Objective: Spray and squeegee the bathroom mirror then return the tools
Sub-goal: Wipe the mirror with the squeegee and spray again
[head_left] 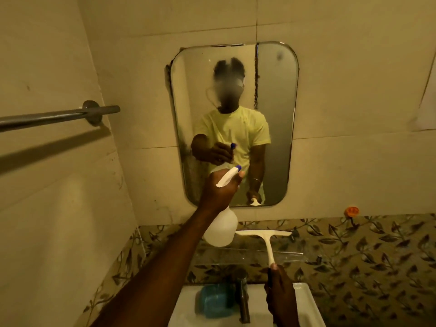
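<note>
One wide-angle view only, taken from the person's head, standing close in front of the sink [304, 293] and facing the tiled wall. It looks forward and somewhat down, so the mirror [278, 95] sits in the upper middle of the picture and the sink lies along the bottom edge, cut off by the frame. The lens bends the edges: the towel rail [54, 115] on the left wall comes in slanting. Both forearms come up from the bottom, with the left hand [218, 188] near the mirror's lower edge and the right hand [282, 291] over the sink. The mirror gives a second, facing angle on the person, though the glass looks hazy and its detail is soft.
</note>
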